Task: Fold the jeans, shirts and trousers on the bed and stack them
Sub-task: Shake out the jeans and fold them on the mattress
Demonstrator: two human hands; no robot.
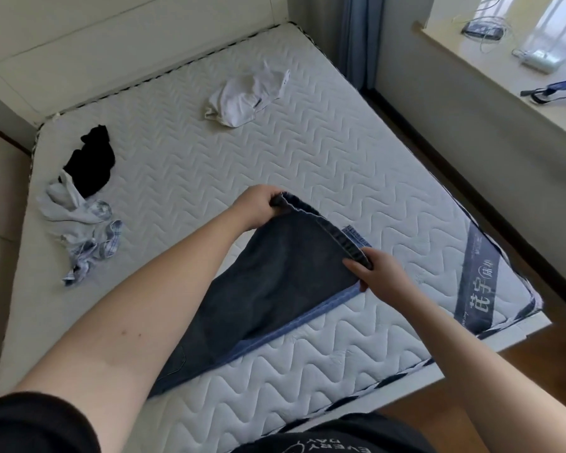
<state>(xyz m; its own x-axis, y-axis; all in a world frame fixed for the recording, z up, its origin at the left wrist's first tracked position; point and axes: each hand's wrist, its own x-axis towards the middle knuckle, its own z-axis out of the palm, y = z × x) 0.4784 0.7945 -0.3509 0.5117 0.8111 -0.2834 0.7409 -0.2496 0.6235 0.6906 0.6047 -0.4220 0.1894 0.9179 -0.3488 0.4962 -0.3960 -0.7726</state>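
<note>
Dark blue jeans (275, 282) hang over the near edge of the white quilted mattress (209, 178). My left hand (258, 206) grips one end of the waistband and my right hand (378, 273) grips the other end, holding the band stretched above the bed. A crumpled white garment (242, 99) lies toward the far side. At the left lie a black garment (90, 161) and a rumpled pale grey and checked piece (79, 230).
The bed's headboard (111, 44) runs along the far left. A window ledge (504, 70) on the right holds cables and a blue strap. Wooden floor (520, 361) shows beside the bed's right corner. A blue curtain (356, 37) hangs at the back.
</note>
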